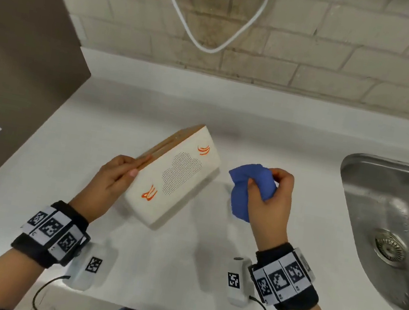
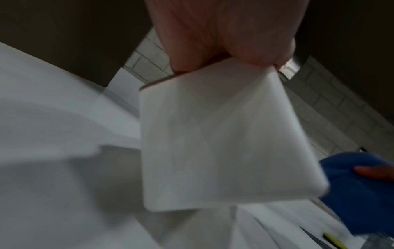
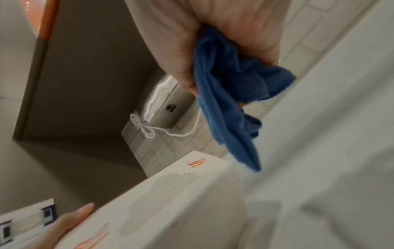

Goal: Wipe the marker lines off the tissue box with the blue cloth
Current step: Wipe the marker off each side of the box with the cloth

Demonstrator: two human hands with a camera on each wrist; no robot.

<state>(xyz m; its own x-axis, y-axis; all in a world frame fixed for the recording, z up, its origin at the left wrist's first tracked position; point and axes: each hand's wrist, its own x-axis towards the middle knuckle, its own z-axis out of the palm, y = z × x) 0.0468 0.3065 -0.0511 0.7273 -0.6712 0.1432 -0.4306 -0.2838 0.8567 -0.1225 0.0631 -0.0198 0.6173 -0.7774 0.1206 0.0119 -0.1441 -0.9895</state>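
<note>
The tissue box (image 1: 176,174) sits left of the cloth (image 1: 246,188); the sink (image 1: 380,188) lies far right.

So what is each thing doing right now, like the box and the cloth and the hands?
tissue box: tilted up, two orange marker scribbles still on it
blue cloth: bunched up, not touching the box
left hand: grips the box's top edge
right hand: holds the cloth
sink: no water running

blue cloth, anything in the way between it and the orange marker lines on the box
Nothing visible. The bunched blue cloth, gripped in the right hand, hangs just right of the white tissue box with the wooden lid, apart from it. The left hand holds the box's left edge, clear of both orange marker scribbles on the facing side.
</note>
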